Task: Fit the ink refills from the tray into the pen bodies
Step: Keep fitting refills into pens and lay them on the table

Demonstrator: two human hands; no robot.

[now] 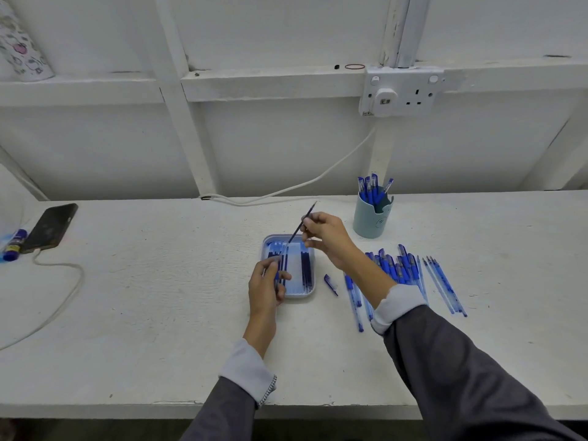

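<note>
A pale blue tray (309, 289) lies mid-table with several dark ink refills (305, 264) in it. My right hand (327, 238) is above the tray's far edge and pinches one dark refill (302, 225), which slants up and away. My left hand (265, 286) is at the tray's near-left corner, its fingers curled round a clear pen body (277, 275) with a blue grip. Several blue pens and pen bodies (397, 268) lie to the right of the tray, partly hidden by my right forearm.
A loose blue cap (331, 284) lies just right of the tray. A grey-green cup (372, 214) holding several pens stands behind. A phone (51, 227) on a cable and a glue stick (14, 245) sit far left. A wall socket (401, 93) is above.
</note>
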